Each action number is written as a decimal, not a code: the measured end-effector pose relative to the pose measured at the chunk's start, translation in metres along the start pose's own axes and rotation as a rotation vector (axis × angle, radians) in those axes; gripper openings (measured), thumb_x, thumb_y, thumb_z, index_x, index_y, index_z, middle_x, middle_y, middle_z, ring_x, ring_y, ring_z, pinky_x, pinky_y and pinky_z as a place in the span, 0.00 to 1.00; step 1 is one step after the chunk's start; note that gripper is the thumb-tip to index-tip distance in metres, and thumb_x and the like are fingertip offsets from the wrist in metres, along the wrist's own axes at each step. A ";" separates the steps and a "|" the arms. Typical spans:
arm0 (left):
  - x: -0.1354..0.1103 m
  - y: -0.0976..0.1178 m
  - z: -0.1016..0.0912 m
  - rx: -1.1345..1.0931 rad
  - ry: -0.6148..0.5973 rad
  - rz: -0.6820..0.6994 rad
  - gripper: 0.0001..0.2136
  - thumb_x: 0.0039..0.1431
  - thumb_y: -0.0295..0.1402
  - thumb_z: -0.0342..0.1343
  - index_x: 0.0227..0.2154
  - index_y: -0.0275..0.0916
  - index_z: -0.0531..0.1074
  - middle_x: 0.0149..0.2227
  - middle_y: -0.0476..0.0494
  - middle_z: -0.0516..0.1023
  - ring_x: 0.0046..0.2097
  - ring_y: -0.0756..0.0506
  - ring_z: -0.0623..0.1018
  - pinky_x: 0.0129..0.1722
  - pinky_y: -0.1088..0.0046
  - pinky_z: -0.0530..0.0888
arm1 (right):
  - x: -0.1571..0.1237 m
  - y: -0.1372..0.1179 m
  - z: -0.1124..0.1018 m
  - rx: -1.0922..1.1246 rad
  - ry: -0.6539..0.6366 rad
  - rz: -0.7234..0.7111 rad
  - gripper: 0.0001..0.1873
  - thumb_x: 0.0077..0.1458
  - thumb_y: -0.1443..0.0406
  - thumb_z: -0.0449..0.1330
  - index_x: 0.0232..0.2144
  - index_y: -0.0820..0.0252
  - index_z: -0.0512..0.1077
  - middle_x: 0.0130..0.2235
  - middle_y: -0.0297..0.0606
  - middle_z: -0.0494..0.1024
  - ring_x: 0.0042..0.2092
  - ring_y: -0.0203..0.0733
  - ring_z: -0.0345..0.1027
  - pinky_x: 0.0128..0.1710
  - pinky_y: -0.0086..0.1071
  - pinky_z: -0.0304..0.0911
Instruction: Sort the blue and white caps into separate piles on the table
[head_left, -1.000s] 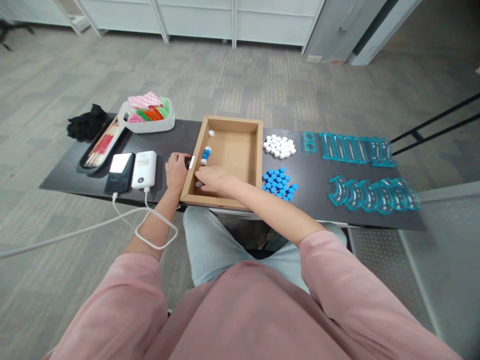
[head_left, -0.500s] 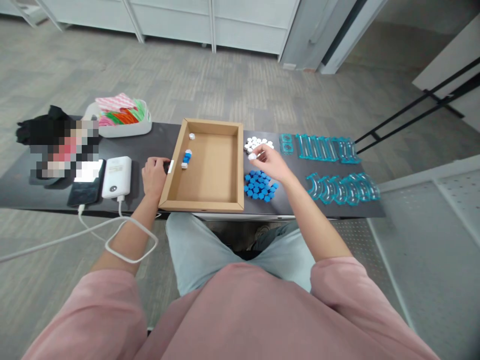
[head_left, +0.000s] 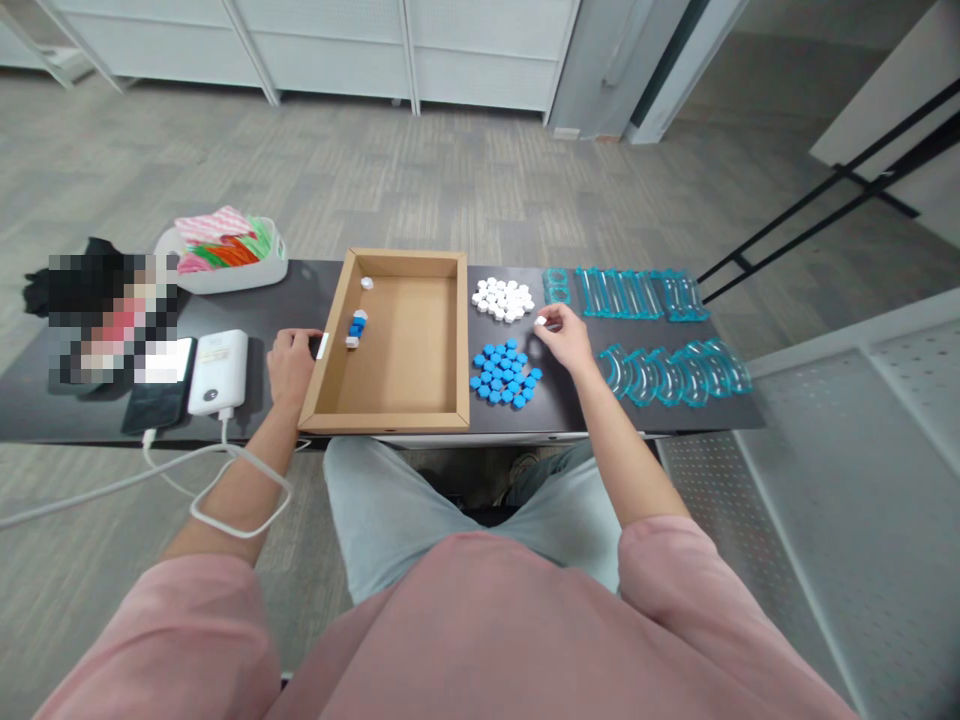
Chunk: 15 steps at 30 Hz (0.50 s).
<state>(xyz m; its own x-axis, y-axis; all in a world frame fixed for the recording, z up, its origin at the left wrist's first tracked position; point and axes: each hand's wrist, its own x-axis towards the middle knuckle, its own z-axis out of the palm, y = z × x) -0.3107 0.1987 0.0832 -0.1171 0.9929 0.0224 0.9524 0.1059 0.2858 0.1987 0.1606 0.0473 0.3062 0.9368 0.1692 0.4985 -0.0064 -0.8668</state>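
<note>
My right hand [head_left: 564, 335] is just right of two piles, its thumb and forefinger pinching a small white hexagonal piece [head_left: 541, 321]. Beside it lie a pile of white hexagonal pieces [head_left: 502, 299] and, nearer me, a pile of blue ones [head_left: 505, 372]. My left hand [head_left: 291, 362] rests by the left wall of a shallow cardboard box [head_left: 460, 340], its fingers curled next to a small black thing [head_left: 316, 345]; what they grip is hidden. Inside the box, a short row of blue and white pieces [head_left: 357, 328] lies along the left, with a single white piece [head_left: 367, 284] farther back.
Clear teal-edged straight parts [head_left: 619, 294] and curved parts [head_left: 667, 374] lie at the right of the dark table [head_left: 510, 420]. To the left are a white power bank [head_left: 218, 372] with cables, a phone [head_left: 159, 385], and a white basket [head_left: 240, 277] of colourful items.
My right hand has moved right, from above the piles to beside them, still pinching a white piece. The view has shifted slightly; my left hand stays by the box.
</note>
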 end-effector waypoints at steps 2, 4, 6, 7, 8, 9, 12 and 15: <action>0.000 -0.001 0.001 -0.005 0.013 0.002 0.21 0.75 0.33 0.60 0.66 0.34 0.80 0.68 0.24 0.78 0.71 0.27 0.78 0.72 0.49 0.74 | 0.001 -0.002 0.005 -0.036 0.005 -0.003 0.12 0.52 0.62 0.70 0.39 0.50 0.74 0.42 0.39 0.87 0.46 0.52 0.82 0.53 0.47 0.78; 0.001 -0.001 0.001 -0.012 0.024 0.003 0.21 0.74 0.32 0.61 0.65 0.34 0.81 0.67 0.24 0.78 0.70 0.28 0.78 0.72 0.50 0.74 | 0.003 -0.003 0.010 -0.082 0.005 -0.032 0.11 0.54 0.63 0.71 0.38 0.49 0.73 0.43 0.39 0.86 0.47 0.52 0.82 0.55 0.48 0.78; 0.001 -0.002 0.002 -0.018 0.024 0.005 0.20 0.73 0.33 0.61 0.64 0.34 0.81 0.67 0.24 0.78 0.69 0.28 0.79 0.72 0.50 0.75 | 0.004 -0.003 0.014 -0.143 0.000 -0.083 0.10 0.57 0.64 0.71 0.36 0.49 0.72 0.44 0.40 0.86 0.49 0.53 0.82 0.58 0.49 0.78; 0.002 -0.003 0.002 -0.021 0.023 0.006 0.20 0.73 0.33 0.61 0.64 0.34 0.81 0.67 0.24 0.78 0.69 0.28 0.79 0.72 0.49 0.75 | 0.004 -0.003 0.015 -0.175 -0.004 -0.106 0.10 0.59 0.64 0.70 0.36 0.49 0.71 0.44 0.41 0.85 0.50 0.54 0.82 0.59 0.49 0.77; 0.002 -0.003 0.002 -0.026 0.021 0.009 0.20 0.73 0.33 0.61 0.64 0.34 0.81 0.67 0.24 0.78 0.69 0.27 0.78 0.72 0.49 0.75 | 0.004 -0.003 0.016 -0.204 -0.006 -0.121 0.10 0.60 0.64 0.70 0.35 0.49 0.71 0.44 0.42 0.84 0.50 0.55 0.81 0.59 0.50 0.77; 0.002 -0.003 0.002 -0.031 0.021 0.011 0.20 0.73 0.33 0.61 0.64 0.33 0.81 0.67 0.24 0.78 0.69 0.27 0.78 0.72 0.48 0.75 | 0.003 -0.003 0.015 -0.227 -0.002 -0.128 0.11 0.60 0.64 0.70 0.35 0.49 0.70 0.45 0.42 0.84 0.51 0.55 0.81 0.60 0.50 0.77; 0.002 -0.003 0.003 -0.045 0.033 0.014 0.20 0.73 0.33 0.62 0.63 0.35 0.81 0.66 0.25 0.78 0.68 0.27 0.78 0.72 0.48 0.75 | -0.002 -0.006 0.013 -0.246 0.070 -0.135 0.12 0.61 0.63 0.72 0.36 0.49 0.70 0.49 0.45 0.81 0.50 0.54 0.80 0.59 0.49 0.77; 0.000 -0.001 0.003 -0.046 0.042 0.011 0.19 0.73 0.32 0.61 0.63 0.35 0.81 0.65 0.24 0.79 0.67 0.26 0.79 0.72 0.48 0.75 | -0.006 -0.022 0.015 -0.201 0.117 -0.189 0.11 0.64 0.59 0.71 0.37 0.49 0.71 0.49 0.43 0.80 0.45 0.51 0.77 0.55 0.47 0.77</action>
<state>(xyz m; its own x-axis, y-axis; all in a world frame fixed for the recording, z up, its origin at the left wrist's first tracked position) -0.3107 0.1986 0.0800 -0.1196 0.9906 0.0658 0.9399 0.0917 0.3290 0.1735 0.1600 0.0580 0.2782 0.8814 0.3818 0.7025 0.0844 -0.7066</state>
